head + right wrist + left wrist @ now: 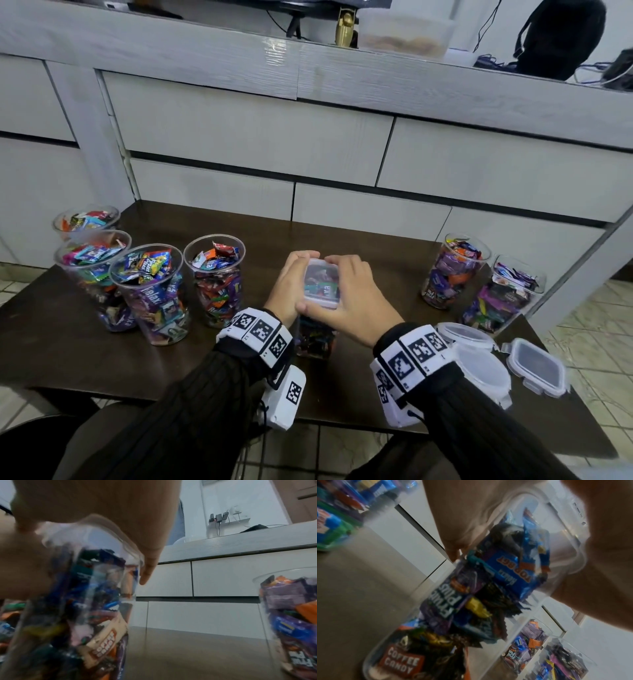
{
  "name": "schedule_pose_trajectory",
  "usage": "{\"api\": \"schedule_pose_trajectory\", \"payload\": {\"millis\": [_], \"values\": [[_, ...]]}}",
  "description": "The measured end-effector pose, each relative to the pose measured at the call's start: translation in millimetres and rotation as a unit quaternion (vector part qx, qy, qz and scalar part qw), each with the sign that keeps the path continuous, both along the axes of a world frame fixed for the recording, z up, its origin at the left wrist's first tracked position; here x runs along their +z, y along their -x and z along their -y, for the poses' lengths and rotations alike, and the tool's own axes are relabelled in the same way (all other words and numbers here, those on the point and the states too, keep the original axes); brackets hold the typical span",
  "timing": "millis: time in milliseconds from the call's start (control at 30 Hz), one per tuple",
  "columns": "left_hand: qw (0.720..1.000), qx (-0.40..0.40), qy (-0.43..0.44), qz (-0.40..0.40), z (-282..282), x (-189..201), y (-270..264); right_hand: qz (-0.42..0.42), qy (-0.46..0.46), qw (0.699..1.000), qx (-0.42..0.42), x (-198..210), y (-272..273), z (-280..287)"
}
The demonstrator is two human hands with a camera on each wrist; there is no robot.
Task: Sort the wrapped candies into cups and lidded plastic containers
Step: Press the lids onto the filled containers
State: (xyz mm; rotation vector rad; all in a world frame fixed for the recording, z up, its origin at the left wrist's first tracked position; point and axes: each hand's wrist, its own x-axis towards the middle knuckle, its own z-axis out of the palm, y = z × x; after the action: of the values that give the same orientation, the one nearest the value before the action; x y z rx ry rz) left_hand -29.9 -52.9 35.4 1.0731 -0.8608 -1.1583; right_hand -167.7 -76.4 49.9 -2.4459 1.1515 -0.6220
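head: candy-filled container (317,337) between hands

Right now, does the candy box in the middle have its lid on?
Yes, on. A clear lid sits on the tall container; the left hand and right hand press its edges. Whether it is fully clipped, cannot tell.

Both forearms wear black ribbed sleeves (191,411), each wrist wrapped in a white band (262,330) printed with black square tag markers, with a white marker-tagged camera box (286,397) and thin black cable beneath.
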Motion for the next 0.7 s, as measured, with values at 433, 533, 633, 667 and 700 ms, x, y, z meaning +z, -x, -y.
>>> {"api": "schedule_pose_trajectory", "payload": {"millis": [433,533,633,667,700], "values": [[0.999,-0.036,-0.012,0.031,-2,9,4,-0.102,-0.004,0.994,0.045,18,10,9],[0.998,-0.033,-0.016,0.047,1,9,3,-0.128,0.024,0.991,0.035,16,8,5],[0.997,-0.033,-0.023,0.061,4,7,3,-0.158,0.055,0.986,0.012,19,8,-1],[0.997,-0.029,-0.021,0.062,4,6,4,-0.172,0.073,0.982,0.001,20,8,-4],[0.998,-0.024,-0.015,0.061,6,5,6,-0.185,0.097,0.978,-0.012,20,8,-7]]}}
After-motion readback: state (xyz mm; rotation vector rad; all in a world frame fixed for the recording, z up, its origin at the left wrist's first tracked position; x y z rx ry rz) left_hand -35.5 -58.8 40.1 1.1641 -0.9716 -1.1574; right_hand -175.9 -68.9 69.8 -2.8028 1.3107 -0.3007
